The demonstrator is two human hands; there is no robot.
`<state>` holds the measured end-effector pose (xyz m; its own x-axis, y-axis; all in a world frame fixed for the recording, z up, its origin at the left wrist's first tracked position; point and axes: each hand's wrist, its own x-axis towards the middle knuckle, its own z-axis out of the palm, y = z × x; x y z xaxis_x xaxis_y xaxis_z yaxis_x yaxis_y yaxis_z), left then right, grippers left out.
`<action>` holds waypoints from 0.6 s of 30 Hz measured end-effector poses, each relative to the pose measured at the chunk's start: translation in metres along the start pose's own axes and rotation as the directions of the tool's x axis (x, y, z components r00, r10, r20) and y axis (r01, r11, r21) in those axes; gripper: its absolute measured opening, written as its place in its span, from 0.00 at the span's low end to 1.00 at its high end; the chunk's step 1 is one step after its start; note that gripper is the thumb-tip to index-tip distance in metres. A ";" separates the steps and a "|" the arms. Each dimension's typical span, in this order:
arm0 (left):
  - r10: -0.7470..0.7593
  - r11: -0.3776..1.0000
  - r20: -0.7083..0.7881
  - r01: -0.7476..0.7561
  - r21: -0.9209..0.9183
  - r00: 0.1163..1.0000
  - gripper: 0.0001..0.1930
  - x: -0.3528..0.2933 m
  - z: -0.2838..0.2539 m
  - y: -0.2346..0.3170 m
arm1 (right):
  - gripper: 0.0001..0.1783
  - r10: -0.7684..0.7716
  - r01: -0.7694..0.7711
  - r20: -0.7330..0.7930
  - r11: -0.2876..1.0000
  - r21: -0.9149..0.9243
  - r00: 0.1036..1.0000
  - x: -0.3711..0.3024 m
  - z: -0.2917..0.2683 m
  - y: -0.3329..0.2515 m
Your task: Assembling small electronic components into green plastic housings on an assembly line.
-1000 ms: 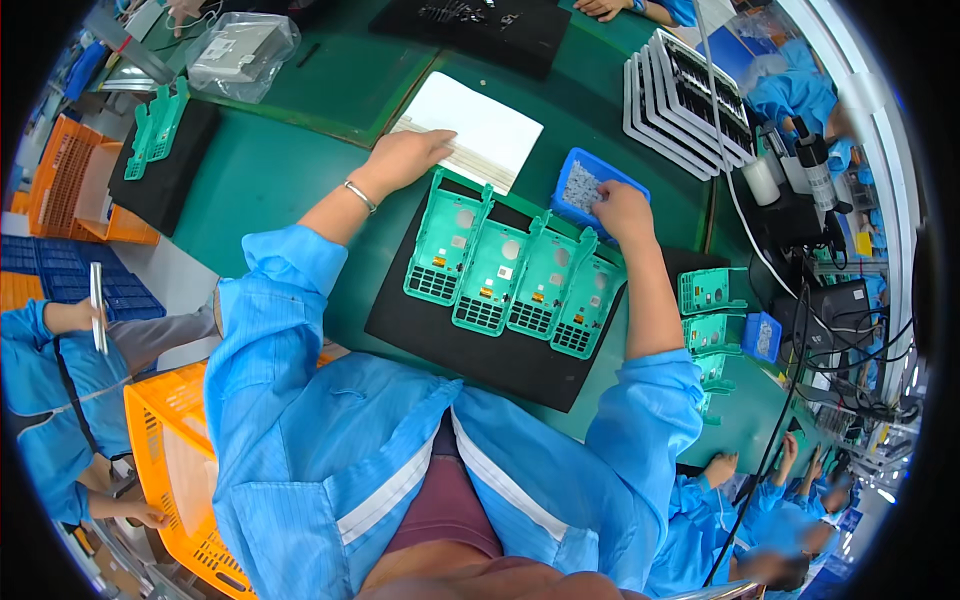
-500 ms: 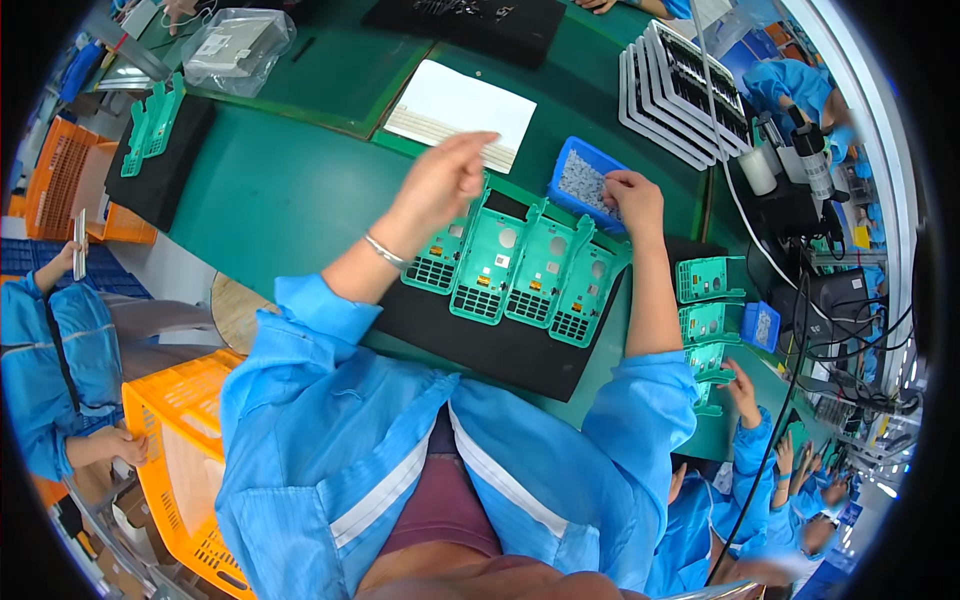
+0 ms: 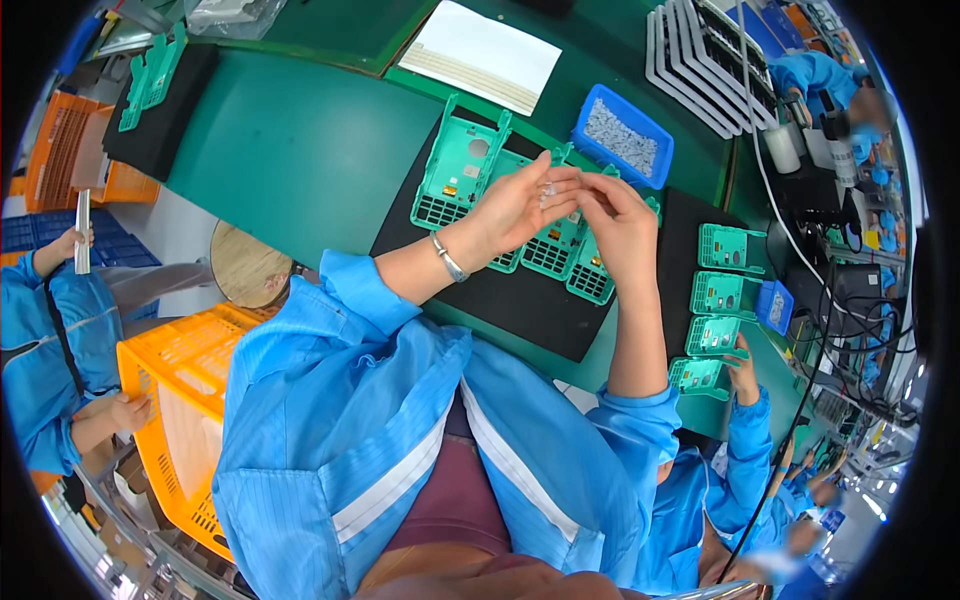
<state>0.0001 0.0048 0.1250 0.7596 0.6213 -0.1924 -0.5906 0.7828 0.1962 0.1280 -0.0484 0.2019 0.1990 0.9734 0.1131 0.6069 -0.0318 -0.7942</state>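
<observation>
My left hand (image 3: 525, 208) is turned palm up, fingers together and slightly cupped, holding a few small pale pieces (image 3: 548, 190). At its fingertips, my right hand (image 3: 618, 210) is closed in a pinch; what its fingers hold, if anything, is hidden. Both hands are above a row of green plastic housings (image 3: 460, 160) with grid-like lower ends, lying on a black mat (image 3: 425, 285). The hands and wrists cover much of the middle housings. Just beyond my right hand stands a blue bin (image 3: 655, 180) of small pale pieces like those in my left hand.
A white sheet (image 3: 490, 50) lies beyond the housings, and white trays (image 3: 690, 75) stand stacked at far right. More green housings (image 3: 718, 292) line a second mat on the right, where a co-worker's hand (image 3: 742, 372) touches one. An orange crate (image 3: 180, 365) is at left.
My right hand has left the blue bin and come to my left hand's fingertips. My left hand has turned palm up, now with small pale pieces in it. The view has shifted.
</observation>
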 end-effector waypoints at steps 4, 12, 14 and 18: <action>-0.018 0.998 -0.058 0.021 0.055 0.998 0.30 -0.007 -0.003 -0.001 | 0.06 -0.071 0.071 0.001 0.989 -0.128 0.997 -0.017 0.003 0.006; -0.013 0.997 -0.009 0.014 0.074 1.000 0.30 -0.018 -0.005 -0.005 | 0.04 -0.147 0.125 -0.046 0.939 -0.320 0.988 -0.028 0.026 0.014; -0.019 0.997 0.002 0.019 0.079 1.000 0.29 -0.021 -0.004 -0.005 | 0.05 -0.153 0.126 -0.058 0.935 -0.333 0.987 -0.027 0.028 0.011; -0.038 0.993 0.002 0.038 0.116 0.999 0.29 -0.024 -0.006 -0.007 | 0.06 -0.262 0.227 -0.045 0.900 -0.371 0.964 -0.026 0.031 0.014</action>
<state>-0.0151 -0.0151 0.1228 0.7821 0.5909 -0.1980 -0.5259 0.7962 0.2991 0.1071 -0.0673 0.1688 0.0677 0.9367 0.3436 0.8773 0.1081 -0.4675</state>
